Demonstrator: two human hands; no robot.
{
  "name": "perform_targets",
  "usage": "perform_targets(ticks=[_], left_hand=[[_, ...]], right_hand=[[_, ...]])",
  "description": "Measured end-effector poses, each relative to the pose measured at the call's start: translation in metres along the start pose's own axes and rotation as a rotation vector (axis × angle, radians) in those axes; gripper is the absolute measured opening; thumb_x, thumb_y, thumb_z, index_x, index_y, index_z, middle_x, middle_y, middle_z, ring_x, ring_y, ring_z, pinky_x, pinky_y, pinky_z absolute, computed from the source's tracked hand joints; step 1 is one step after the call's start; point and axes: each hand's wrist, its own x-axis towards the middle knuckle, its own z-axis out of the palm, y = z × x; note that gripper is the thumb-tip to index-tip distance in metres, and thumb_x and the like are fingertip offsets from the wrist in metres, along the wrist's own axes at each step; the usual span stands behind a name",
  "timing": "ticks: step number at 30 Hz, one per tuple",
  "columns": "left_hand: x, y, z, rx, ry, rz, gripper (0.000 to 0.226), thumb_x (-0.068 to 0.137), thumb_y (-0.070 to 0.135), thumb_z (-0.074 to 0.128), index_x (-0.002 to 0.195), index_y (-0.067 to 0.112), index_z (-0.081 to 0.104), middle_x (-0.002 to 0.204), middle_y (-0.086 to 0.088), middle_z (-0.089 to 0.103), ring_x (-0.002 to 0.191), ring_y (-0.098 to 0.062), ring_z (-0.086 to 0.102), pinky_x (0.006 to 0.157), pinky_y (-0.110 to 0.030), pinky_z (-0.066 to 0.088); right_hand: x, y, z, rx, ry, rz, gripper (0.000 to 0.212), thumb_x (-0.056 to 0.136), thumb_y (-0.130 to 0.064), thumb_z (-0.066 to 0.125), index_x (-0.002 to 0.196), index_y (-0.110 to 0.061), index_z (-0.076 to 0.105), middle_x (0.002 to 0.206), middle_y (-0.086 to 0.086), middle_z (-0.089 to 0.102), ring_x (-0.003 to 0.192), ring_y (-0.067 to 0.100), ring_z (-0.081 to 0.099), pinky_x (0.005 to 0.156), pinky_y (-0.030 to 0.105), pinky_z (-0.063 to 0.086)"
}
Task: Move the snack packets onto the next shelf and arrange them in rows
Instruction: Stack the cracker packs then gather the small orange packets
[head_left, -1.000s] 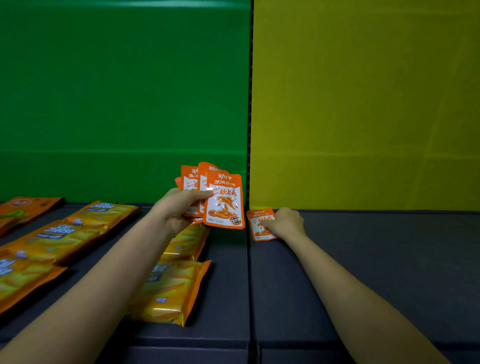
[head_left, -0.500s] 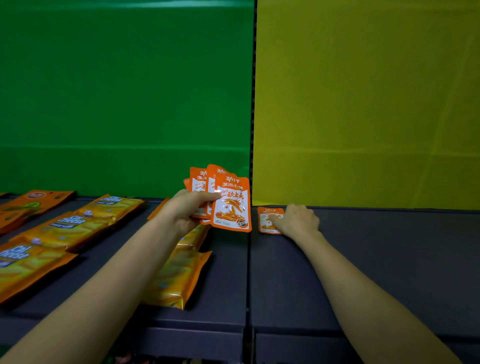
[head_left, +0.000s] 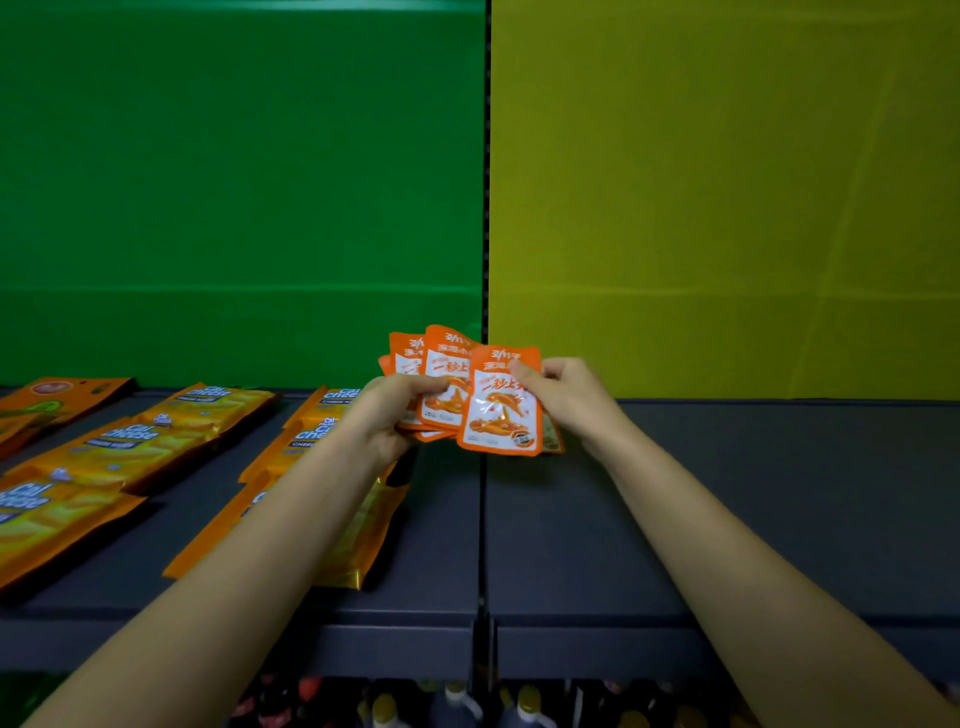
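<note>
My left hand (head_left: 384, 415) grips a fan of small orange snack packets (head_left: 441, 364) above the seam between the two dark shelves. The front packet (head_left: 501, 415) stands out from the fan, and my right hand (head_left: 566, 395) pinches its upper right corner. Behind that packet, a sliver of another orange packet (head_left: 555, 441) lies on the right shelf (head_left: 753, 493) near the yellow back wall; most of it is hidden. The left shelf (head_left: 431, 545) lies under the fan.
Long yellow cheese wafer packs (head_left: 130, 447) lie in slanted rows on the left shelf, some under my left forearm. An orange bag (head_left: 52, 400) sits at the far left. A black upright (head_left: 487, 208) splits the green and yellow walls. Bottles (head_left: 452, 701) stand below.
My right hand has left the packet lying on the right shelf, risen to the left and taken hold of the front packet of the fan. The view has tilted down slightly.
</note>
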Motion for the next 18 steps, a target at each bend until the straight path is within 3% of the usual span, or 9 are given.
perform_targets(ticks=[5,8,10,15,18], left_hand=[[0.003,0.008,-0.015,-0.022,0.049,0.034,0.009,0.086,-0.002,0.053,0.084,0.006,0.057,0.05,-0.003,0.069,0.045,-0.015,0.066,0.045,-0.027,0.055],[0.0,0.008,-0.017,-0.011,0.039,0.025,0.008,0.086,-0.001,0.055,0.084,0.006,0.058,0.053,-0.003,0.069,0.047,-0.016,0.067,0.046,-0.028,0.056],[-0.002,0.007,-0.014,-0.005,0.023,0.017,0.008,0.086,-0.001,0.056,0.083,0.006,0.058,0.051,-0.003,0.069,0.045,-0.015,0.067,0.047,-0.027,0.056],[-0.006,0.004,-0.009,0.023,0.003,0.013,0.007,0.086,0.0,0.056,0.084,0.006,0.058,0.055,-0.003,0.07,0.048,-0.015,0.068,0.049,-0.026,0.056],[-0.01,0.002,-0.009,0.046,0.004,0.009,0.007,0.086,0.001,0.056,0.085,0.007,0.058,0.07,-0.006,0.07,0.06,-0.018,0.068,0.057,-0.028,0.057]], right_hand=[[-0.006,0.033,-0.026,-0.003,-0.095,0.137,0.037,0.087,-0.036,0.06,0.064,-0.007,0.064,0.088,0.025,0.07,0.074,0.022,0.054,0.071,0.028,0.035],[-0.016,0.053,-0.022,-0.122,-0.166,0.21,0.047,0.084,-0.042,0.062,0.081,0.005,0.07,0.095,0.022,0.072,0.078,0.024,0.064,0.073,0.034,0.046],[-0.02,0.053,-0.019,-0.187,-0.19,0.229,0.052,0.084,-0.044,0.061,0.091,0.006,0.069,0.096,0.015,0.073,0.089,0.026,0.069,0.083,0.039,0.051],[-0.023,0.05,-0.017,-0.417,-0.204,0.191,0.043,0.085,-0.055,0.054,0.075,-0.014,0.058,0.092,0.006,0.073,0.087,0.02,0.067,0.074,0.033,0.049],[-0.027,0.049,-0.018,-0.539,-0.174,0.171,0.048,0.084,-0.058,0.051,0.059,-0.018,0.044,0.069,-0.003,0.06,0.078,0.02,0.062,0.062,0.029,0.041]])
